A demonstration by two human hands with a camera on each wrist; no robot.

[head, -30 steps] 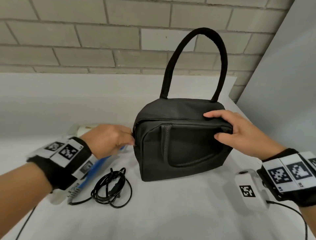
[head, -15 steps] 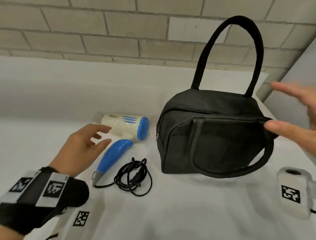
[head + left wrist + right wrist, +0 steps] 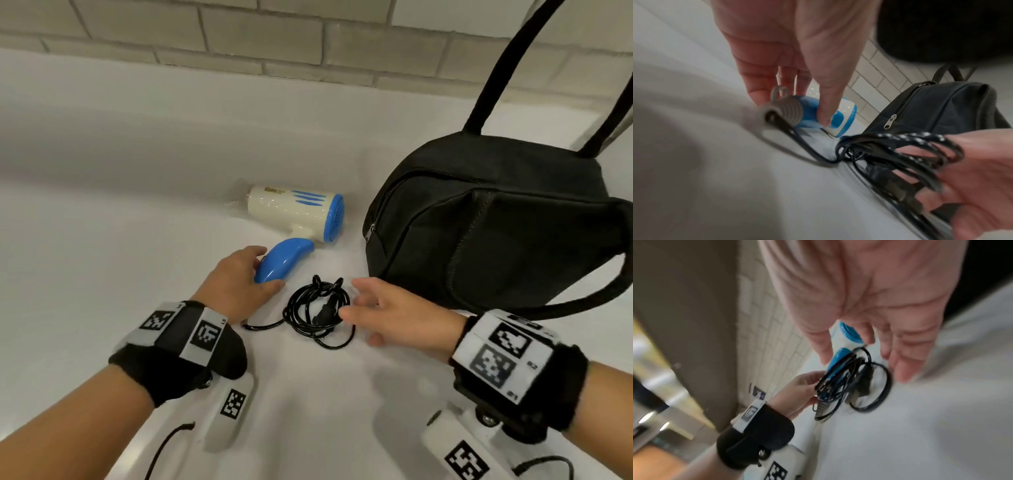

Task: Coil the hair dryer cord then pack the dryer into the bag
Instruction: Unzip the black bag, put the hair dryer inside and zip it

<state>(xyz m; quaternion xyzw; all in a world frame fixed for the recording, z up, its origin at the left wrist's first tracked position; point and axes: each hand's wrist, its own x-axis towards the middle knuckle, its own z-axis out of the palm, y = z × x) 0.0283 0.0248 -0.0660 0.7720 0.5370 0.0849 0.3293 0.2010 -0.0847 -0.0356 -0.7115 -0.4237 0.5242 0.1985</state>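
The hair dryer (image 3: 294,212), cream with a blue handle (image 3: 282,260), lies on the white table left of the black bag (image 3: 496,222). My left hand (image 3: 265,270) grips the handle's lower end, thumb on one side and fingers on the other (image 3: 793,105). The black cord (image 3: 318,308) lies in a loose bundle in front of the dryer, plug in its middle. My right hand (image 3: 352,298) hovers at the bundle's right edge with fingers spread (image 3: 863,365). In the left wrist view its fingers sit just behind the cord loops (image 3: 900,146). The bag's zipper (image 3: 889,121) looks closed.
A brick wall (image 3: 308,44) runs behind the white table (image 3: 102,240). The bag's long handle (image 3: 507,68) stands upright at the far right, and its second strap (image 3: 548,305) droops onto the table in front.
My right hand left the bag and came down to the cord bundle. My left hand moved forward and closed on the dryer's blue handle. The view tilted down.
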